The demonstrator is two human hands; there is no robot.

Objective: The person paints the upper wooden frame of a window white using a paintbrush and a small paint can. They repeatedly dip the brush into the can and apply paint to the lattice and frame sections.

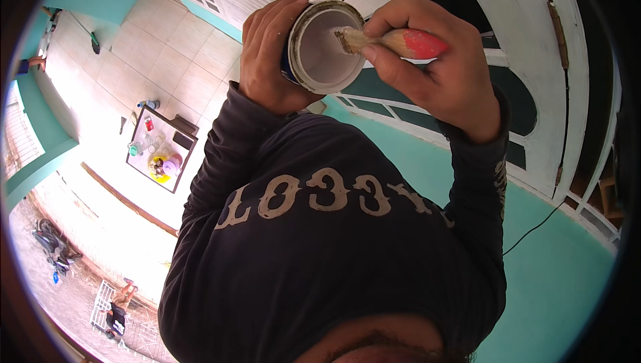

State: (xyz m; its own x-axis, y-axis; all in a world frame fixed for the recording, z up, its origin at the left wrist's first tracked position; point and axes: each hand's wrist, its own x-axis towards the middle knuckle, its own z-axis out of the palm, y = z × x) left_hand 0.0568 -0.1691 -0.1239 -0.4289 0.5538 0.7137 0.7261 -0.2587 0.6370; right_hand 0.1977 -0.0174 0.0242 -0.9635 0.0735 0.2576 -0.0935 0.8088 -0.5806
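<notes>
My left hand [273, 55] wraps the side of a round paint can [304, 70], tilted with its mouth facing the camera. The can's inside looks coated with pale, whitish paint, and its rim is stained. In my right hand [435, 70] is a paintbrush [390, 44] with a wooden handle and a red end, pinched between thumb and fingers. The brush's rusty-looking ferrule lies over the can's opening, and the whitish bristles reach inside. Whether they touch the inner wall, I cannot tell. Both hands are at chest height, in front of my dark long-sleeved shirt [320, 263].
White-painted door and window frames [543, 127] with dark panes stand close on the right, above a turquoise wall [556, 268]. Left, a low table [175, 182] holds glasses and a yellow plate [163, 178] on the tiled floor [165, 62]. Outside are a motorcycle [52, 248] and a person [117, 313].
</notes>
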